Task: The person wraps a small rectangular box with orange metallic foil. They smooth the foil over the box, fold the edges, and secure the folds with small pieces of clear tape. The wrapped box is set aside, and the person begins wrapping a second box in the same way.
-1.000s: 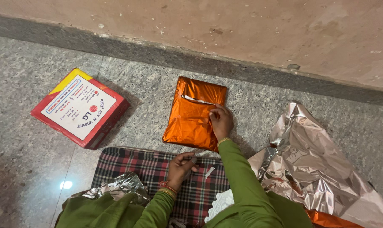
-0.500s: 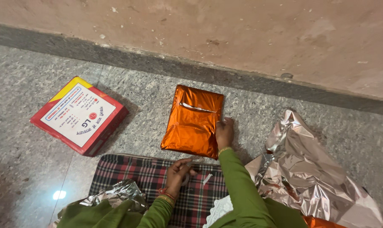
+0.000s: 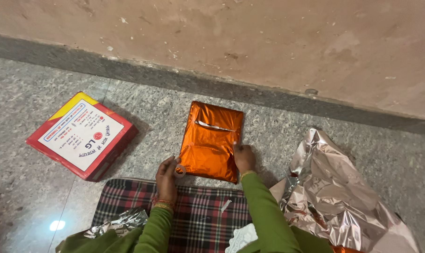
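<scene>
A flat parcel wrapped in shiny orange foil paper (image 3: 208, 139) lies on the speckled stone floor, with a strip of clear tape across its top. My right hand (image 3: 243, 157) rests on its right edge, fingers pressing the paper. My left hand (image 3: 167, 174) is at the parcel's lower left corner and holds a small roll of clear tape (image 3: 180, 170) between thumb and fingers. Both arms wear green sleeves, with bangles at the wrists.
A red and yellow box with a white label (image 3: 82, 135) lies on the floor to the left. A crumpled sheet of silver foil paper (image 3: 336, 196) is at the right. A red checked cloth (image 3: 203, 215) is under my arms. A wall with a dark skirting (image 3: 212, 86) runs behind.
My left hand has come forward from the checked cloth to the parcel's lower left corner with the tape roll. My right hand slid from the parcel's middle to its right edge.
</scene>
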